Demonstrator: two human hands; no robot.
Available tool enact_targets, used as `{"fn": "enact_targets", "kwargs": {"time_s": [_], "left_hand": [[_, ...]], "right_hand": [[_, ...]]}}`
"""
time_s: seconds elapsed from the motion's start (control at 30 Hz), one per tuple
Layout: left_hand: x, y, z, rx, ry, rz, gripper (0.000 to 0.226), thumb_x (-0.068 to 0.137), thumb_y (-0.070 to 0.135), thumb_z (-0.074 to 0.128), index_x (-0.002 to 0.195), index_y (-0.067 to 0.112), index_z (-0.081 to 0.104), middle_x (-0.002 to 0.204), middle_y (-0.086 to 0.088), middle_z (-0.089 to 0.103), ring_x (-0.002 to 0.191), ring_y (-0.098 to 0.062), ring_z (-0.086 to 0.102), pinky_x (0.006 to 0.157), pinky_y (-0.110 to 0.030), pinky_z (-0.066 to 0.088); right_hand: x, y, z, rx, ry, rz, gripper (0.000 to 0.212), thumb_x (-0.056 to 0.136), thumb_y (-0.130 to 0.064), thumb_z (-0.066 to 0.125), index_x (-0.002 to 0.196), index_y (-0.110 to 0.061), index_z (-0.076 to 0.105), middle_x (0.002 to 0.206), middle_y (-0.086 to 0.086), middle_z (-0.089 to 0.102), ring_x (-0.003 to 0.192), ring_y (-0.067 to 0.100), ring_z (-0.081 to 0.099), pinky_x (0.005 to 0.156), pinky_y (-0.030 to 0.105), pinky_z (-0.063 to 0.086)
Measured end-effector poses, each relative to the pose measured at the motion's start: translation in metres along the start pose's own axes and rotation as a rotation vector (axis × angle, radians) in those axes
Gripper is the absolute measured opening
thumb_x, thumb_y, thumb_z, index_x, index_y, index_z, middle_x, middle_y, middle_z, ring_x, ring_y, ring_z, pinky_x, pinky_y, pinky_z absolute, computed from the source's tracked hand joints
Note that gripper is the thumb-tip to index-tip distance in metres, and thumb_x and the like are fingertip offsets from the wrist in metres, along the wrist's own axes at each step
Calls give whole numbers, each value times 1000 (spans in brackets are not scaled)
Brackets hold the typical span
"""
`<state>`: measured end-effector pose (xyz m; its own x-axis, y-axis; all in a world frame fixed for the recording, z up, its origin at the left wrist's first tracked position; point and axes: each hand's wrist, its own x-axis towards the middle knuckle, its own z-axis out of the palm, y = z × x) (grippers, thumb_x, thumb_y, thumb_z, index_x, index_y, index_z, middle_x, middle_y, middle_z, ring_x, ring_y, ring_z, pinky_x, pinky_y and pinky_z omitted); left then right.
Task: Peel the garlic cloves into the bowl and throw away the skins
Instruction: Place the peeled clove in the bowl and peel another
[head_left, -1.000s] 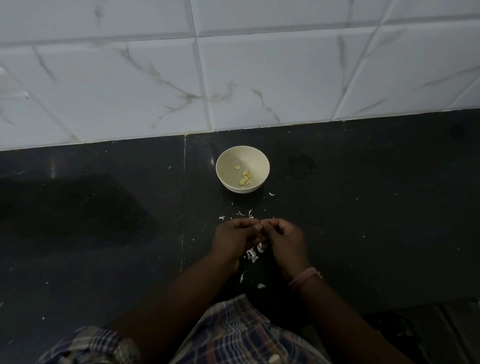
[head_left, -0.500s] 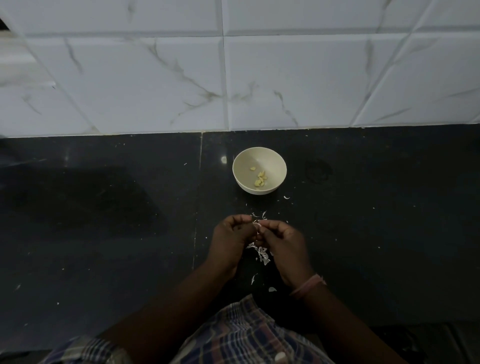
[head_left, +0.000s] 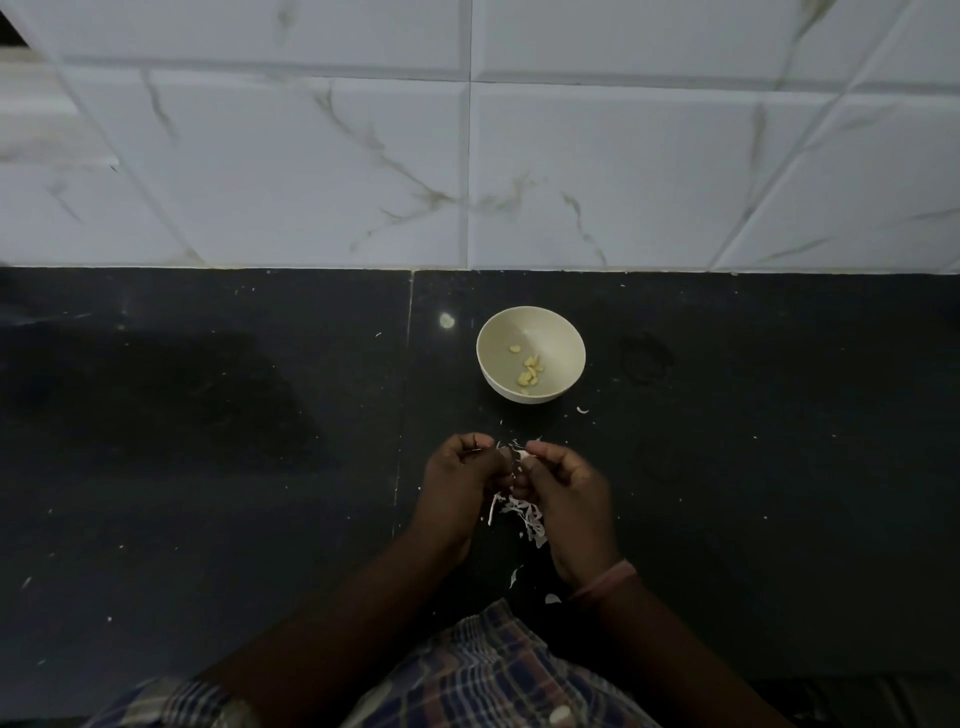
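Observation:
A small cream bowl (head_left: 561, 332) stands on the black counter and holds several peeled garlic cloves (head_left: 530, 371). Just in front of it my left hand (head_left: 457, 483) and my right hand (head_left: 569, 493) meet, fingers curled. Between their fingertips they pinch a small pale garlic clove (head_left: 523, 456). White garlic skins (head_left: 524, 514) lie on the counter under and between the hands, partly hidden by them.
The black stone counter (head_left: 208, 441) stretches left and right, dotted with small skin flakes (head_left: 583, 410). A white marbled tile wall (head_left: 467, 156) rises right behind the bowl. My checked shirt (head_left: 493, 670) fills the bottom edge.
My head has shifted, so bowl and hands sit further right in the view. The fingertips have parted slightly and the pale clove now shows between them.

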<state>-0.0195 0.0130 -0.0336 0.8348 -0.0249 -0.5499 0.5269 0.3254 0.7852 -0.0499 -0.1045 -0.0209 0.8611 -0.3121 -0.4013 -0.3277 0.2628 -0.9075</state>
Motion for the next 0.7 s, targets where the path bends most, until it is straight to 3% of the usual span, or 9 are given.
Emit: {"fn": "enact_targets", "kwargs": {"time_s": [0.07, 0.17, 0.3, 0.47, 0.7], "left_hand": [[3, -1, -4, 28, 38, 6, 11, 92, 1, 65, 100, 8, 68, 91, -20, 73, 84, -32, 69, 88, -50, 58], [2, -3, -7, 156, 68, -7, 25, 95, -6, 54, 103, 9, 73, 97, -20, 75, 87, -33, 72, 88, -46, 59], [-8, -5, -4, 137, -90, -47, 24, 94, -1, 62, 110, 10, 75, 102, -20, 75, 85, -28, 72, 77, -39, 59], [-17, -10, 2, 92, -188, -4, 22, 98, 5, 61, 115, 5, 74, 108, -17, 76, 94, -26, 71, 82, -37, 59], [-23, -9, 15, 52, -70, 122, 14, 93, 4, 68, 104, 6, 76, 98, -19, 76, 85, -28, 72, 75, -37, 59]], "right_hand": [[1, 4, 0, 60, 19, 45, 14, 95, 1, 64, 102, -9, 70, 80, 7, 74, 68, 13, 69, 63, 24, 57], [-1, 10, -2, 133, 5, 101, 11, 95, 2, 63, 104, -3, 68, 81, 9, 72, 68, 14, 67, 62, 26, 57], [-7, 10, -4, 176, -54, 163, 12, 96, 0, 62, 107, -2, 65, 82, 12, 71, 66, 17, 66, 61, 29, 54], [-6, -1, -15, 261, -88, 250, 10, 98, 1, 56, 101, 3, 66, 77, 13, 65, 64, 14, 61, 57, 23, 54], [-14, -15, -17, 59, -49, 41, 12, 92, 3, 66, 101, -1, 73, 84, 21, 73, 72, 17, 69, 66, 26, 57]]}}
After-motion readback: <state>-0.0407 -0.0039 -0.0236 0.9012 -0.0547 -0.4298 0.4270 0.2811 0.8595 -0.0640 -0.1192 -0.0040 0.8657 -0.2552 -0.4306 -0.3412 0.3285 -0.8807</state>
